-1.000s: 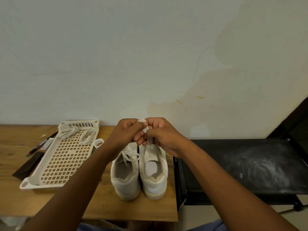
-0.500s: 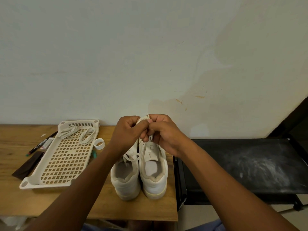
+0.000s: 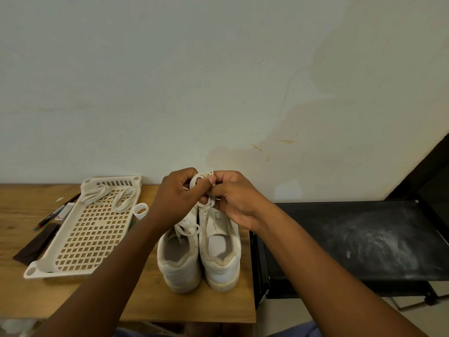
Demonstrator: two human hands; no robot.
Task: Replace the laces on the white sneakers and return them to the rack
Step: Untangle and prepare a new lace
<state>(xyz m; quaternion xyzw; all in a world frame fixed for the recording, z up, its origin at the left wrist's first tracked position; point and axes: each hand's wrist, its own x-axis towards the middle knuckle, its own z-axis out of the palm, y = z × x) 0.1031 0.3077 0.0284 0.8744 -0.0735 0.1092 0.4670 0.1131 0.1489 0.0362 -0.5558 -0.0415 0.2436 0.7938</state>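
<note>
Two white sneakers stand side by side on the wooden table, heels toward me: the left sneaker (image 3: 179, 259) has a lace tied in it, the right sneaker (image 3: 220, 249) shows an open tongue. Above their toes my left hand (image 3: 177, 198) and my right hand (image 3: 233, 198) are pressed together, both pinching a coiled white lace (image 3: 202, 181) wound in loops around my fingers. Part of the coil is hidden behind my fingers.
A white perforated tray (image 3: 85, 239) lies left of the sneakers with loose laces (image 3: 109, 195) at its far end. A small white ring (image 3: 141, 210), pens (image 3: 58, 210) and a dark strip (image 3: 36, 244) sit nearby. A black shelf (image 3: 352, 239) adjoins the table's right edge.
Both hands have risen slightly above the sneakers, and the lace now shows as wound loops between the fingers.
</note>
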